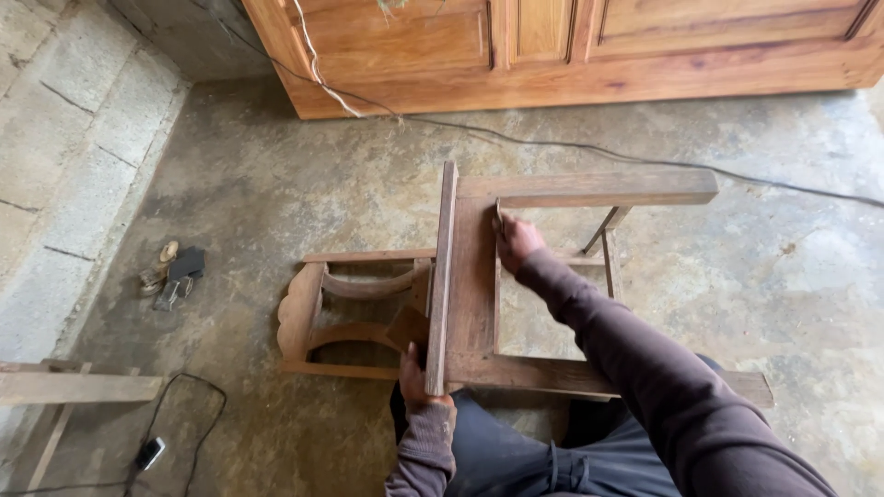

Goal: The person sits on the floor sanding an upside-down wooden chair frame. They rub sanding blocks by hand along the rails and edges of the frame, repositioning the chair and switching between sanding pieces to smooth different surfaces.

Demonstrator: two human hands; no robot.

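A wooden chair frame [474, 276] lies tipped on the concrete floor in front of me, its curved backrest [318, 313] to the left. My left hand [412, 377] grips the near end of an upright side rail [440, 276]. My right hand [517, 241] presses on the inner corner of the seat frame beneath the far crossbar [599, 189]; a small thin tool or scrap seems pinched in its fingers, too small to identify. My dark long sleeves and trousers fill the bottom edge.
A large wooden cabinet [571, 55] stands at the back. A dark cable [645, 156] runs across the floor behind the chair. Worn sandals [170, 274] lie at left by the block wall. Loose planks [74, 387] and a small device on a cord [150, 453] sit bottom left.
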